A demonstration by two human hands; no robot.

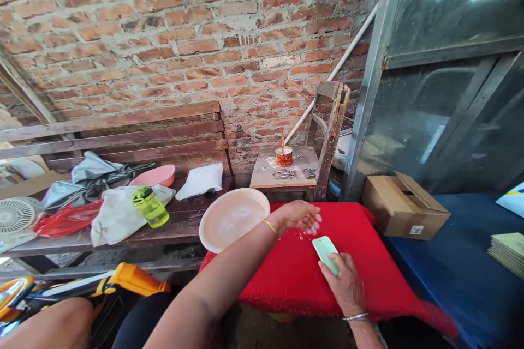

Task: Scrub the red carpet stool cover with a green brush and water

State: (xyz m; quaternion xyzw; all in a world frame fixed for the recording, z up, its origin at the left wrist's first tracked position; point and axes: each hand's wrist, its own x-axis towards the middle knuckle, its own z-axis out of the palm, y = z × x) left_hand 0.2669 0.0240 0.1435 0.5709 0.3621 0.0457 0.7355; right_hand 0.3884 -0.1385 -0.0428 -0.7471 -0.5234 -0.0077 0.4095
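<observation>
My right hand [347, 282] is closed around the lower end of a mint-green phone [325, 250], with a small round hole or lens near its top corner. The phone is tilted above a red cloth [376, 262]. My left hand [299, 217] reaches across the cloth just beyond the phone, palm turned partly up, fingers loosely stretched and holding nothing. A few clear specks, perhaps water drops, show beneath it. Left of that hand, partly behind my forearm, stands a pale pink basin [235, 215] with whitish, cloudy contents.
A wooden bench [184, 218] on the left holds a green bottle [150, 207], bags, a pink bowl [153, 175] and a fan [18, 215]. A chair [282, 177] with a tin [284, 156] and padlocks stands by the brick wall. A cardboard box [405, 204] sits at right.
</observation>
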